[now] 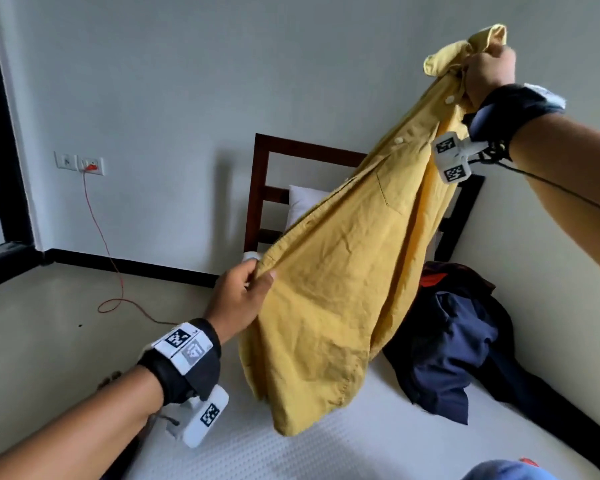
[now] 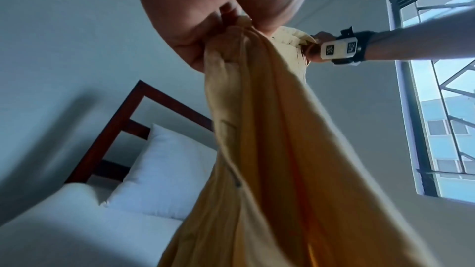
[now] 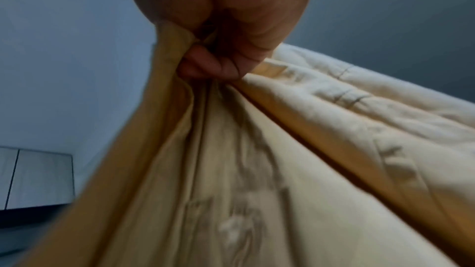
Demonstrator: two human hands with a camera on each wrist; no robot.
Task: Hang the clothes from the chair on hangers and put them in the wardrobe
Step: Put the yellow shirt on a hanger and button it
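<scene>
A yellow button-up shirt (image 1: 343,271) hangs in the air above the bed, stretched between both hands. High at the upper right, my right hand (image 1: 485,74) grips its bunched collar end. My left hand (image 1: 246,292) pinches the shirt's side edge lower at the centre. In the left wrist view the left hand (image 2: 205,33) clutches a fold of the shirt (image 2: 270,159), and the right hand (image 2: 313,48) shows beyond. The right wrist view has the right hand (image 3: 218,54) curled round gathered shirt cloth (image 3: 270,159). No hanger or wardrobe is visible.
A pile of dark clothes (image 1: 458,341), navy and black with some orange, lies on the white mattress (image 1: 291,445) by the right wall. A wooden headboard (image 1: 260,188) and a white pillow (image 1: 302,202) stand behind. An orange cable (image 1: 108,251) runs from a wall socket across the floor.
</scene>
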